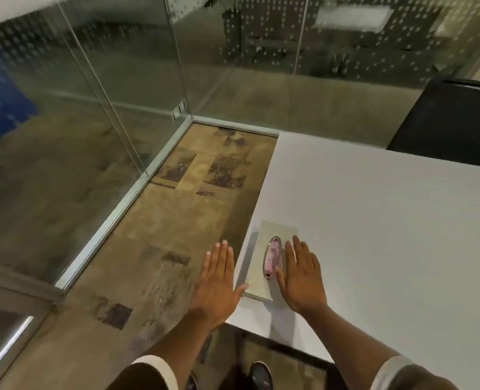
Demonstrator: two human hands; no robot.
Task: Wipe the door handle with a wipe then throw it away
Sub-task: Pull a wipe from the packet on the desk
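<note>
- The picture is blurry near the glass walls (98, 88), and a dark chair (452, 119) is cut off at the right edge.
- A flat pale pack (264, 263) lies near the corner of the white tabletop (388, 220). It has an oval pink flap (272, 257) on top. It looks like a wipe pack, but I cannot tell for sure. What is inside is hidden.
- The door handle cannot be made out.
- The left hand (217, 285) is flat with fingers spread open. It holds nothing. Its thumb is at the edge of the pack.
- The right hand (303, 280) is flat and open too, just beside the flap, holding nothing.
</note>
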